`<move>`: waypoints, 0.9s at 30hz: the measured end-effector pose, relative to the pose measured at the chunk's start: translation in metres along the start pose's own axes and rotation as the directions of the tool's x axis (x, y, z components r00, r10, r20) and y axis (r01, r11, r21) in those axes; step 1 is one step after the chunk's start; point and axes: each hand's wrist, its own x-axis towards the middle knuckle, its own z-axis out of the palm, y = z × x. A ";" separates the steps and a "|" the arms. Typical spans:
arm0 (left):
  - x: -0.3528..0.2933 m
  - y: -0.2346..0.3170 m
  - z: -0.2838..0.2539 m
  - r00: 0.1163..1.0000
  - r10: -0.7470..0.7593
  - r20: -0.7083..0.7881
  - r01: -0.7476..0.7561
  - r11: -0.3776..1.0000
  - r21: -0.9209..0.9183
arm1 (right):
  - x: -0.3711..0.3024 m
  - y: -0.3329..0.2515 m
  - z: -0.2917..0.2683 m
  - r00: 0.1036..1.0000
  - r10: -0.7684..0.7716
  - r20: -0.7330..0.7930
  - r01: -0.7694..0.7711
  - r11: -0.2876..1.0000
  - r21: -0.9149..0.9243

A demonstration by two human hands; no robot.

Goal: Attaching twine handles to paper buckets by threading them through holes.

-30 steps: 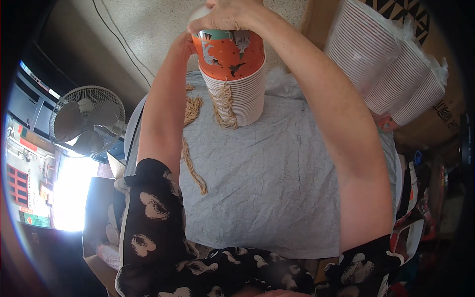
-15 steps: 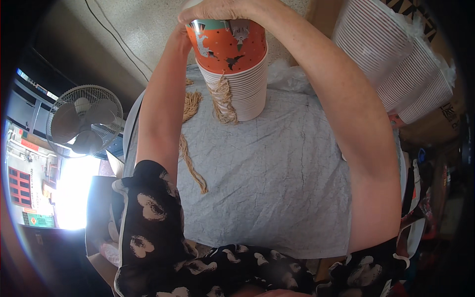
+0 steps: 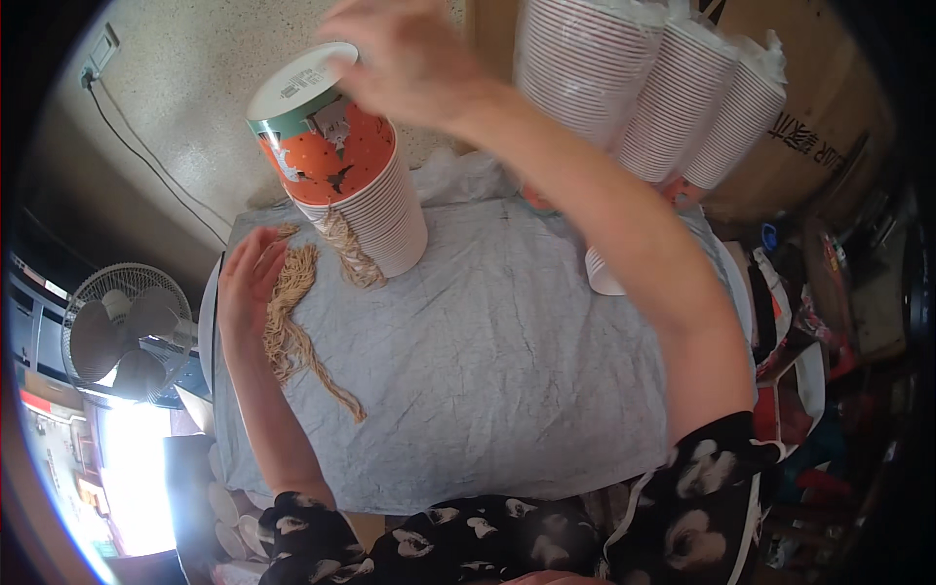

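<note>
A tall stack of nested paper buckets (image 3: 331,156) stands upside down on the grey cloth, the top one orange and green with dark figures, white rims below. Twisted beige cords (image 3: 346,246) hang down the stack's side. My right hand (image 3: 405,63) is over the stack's top right edge, blurred, thumb and fingers apart with nothing seen in them; I cannot tell if it touches the top bucket. My left hand (image 3: 252,283) is raised to the left of the stack, fingers apart and empty. Beside it a bundle of beige cords (image 3: 292,283) lies on the cloth, one strand trailing nearer.
Several plastic-wrapped bucket stacks (image 3: 673,107) stand at the far right by a cardboard box (image 3: 809,107). A white cup-like rim (image 3: 604,273) shows under my right forearm. A fan (image 3: 127,331) stands left; a wall socket (image 3: 97,49) with a cable is at the far left.
Both hands have come off the top of the bucket stack. My left hand has dropped beside the cord bundle; the right has lifted. The view has shifted, placing the stack further left.
</note>
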 end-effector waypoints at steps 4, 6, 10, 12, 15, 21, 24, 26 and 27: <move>-0.030 -0.025 0.035 0.995 -0.062 0.083 0.034 0.953 0.301 | -0.018 0.050 -0.138 0.977 0.084 -0.198 -0.133 0.958 -0.254; -0.043 -0.024 0.066 0.955 -0.122 0.271 0.011 0.926 0.377 | -0.031 0.089 -0.181 0.953 0.187 -0.239 -0.278 0.853 -0.442; -0.050 -0.038 0.122 0.837 -0.194 0.511 -0.040 0.911 0.410 | -0.050 0.109 -0.218 0.779 0.611 0.143 -0.578 0.788 -0.213; -0.057 -0.044 0.142 0.816 -0.231 0.529 -0.007 0.912 0.410 | -0.060 0.111 -0.218 0.781 0.593 0.197 -0.558 0.804 -0.207; -0.072 -0.048 0.158 0.751 -0.291 0.592 -0.027 0.883 0.468 | -0.053 0.094 -0.208 0.774 0.556 0.302 -0.425 0.810 -0.403; -0.158 0.017 0.229 0.483 0.061 0.874 -0.391 0.907 0.153 | -0.073 0.087 -0.202 0.917 0.395 0.061 -0.367 0.891 -0.267; -0.197 0.047 0.270 0.254 0.359 0.898 -0.445 0.868 -0.222 | -0.108 0.068 -0.232 0.905 0.423 -0.033 -0.417 0.873 -0.252; -0.215 0.046 0.286 0.141 0.544 0.827 -0.513 0.755 -0.409 | -0.151 0.066 -0.267 0.876 0.464 0.134 -0.399 0.851 -0.341; -0.231 0.038 0.288 0.155 0.605 0.781 -0.560 0.705 -0.435 | -0.181 0.068 -0.262 0.854 0.490 0.173 -0.410 0.840 -0.355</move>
